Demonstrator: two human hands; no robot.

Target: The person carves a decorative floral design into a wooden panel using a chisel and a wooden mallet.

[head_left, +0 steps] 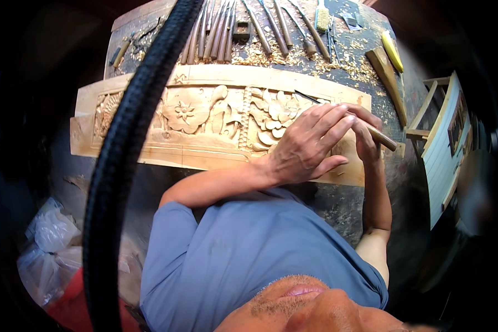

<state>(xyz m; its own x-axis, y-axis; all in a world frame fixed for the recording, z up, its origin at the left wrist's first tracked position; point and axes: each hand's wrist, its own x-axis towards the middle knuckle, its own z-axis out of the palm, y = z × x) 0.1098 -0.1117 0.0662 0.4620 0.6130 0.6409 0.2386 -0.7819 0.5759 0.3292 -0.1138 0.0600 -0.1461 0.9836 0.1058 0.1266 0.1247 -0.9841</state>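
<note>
A pale carved wooden panel, with flowers and leaves in relief, lies across the bench before me. My right hand is wrapped round a wooden-handled chisel above the panel's right part, its thin dark blade angled up-left over the carving. My left hand lies over the tool beside my right hand, fingers stretched and slightly bent, thumb apart; its fingertips meet the right hand, hiding much of the chisel and the wood beneath.
Several chisels, a brush, a yellow banana-like object and a wood bar lie among shavings. Framed woodwork stands right; plastic bags sit lower left. A thick black braided cable crosses the left view.
</note>
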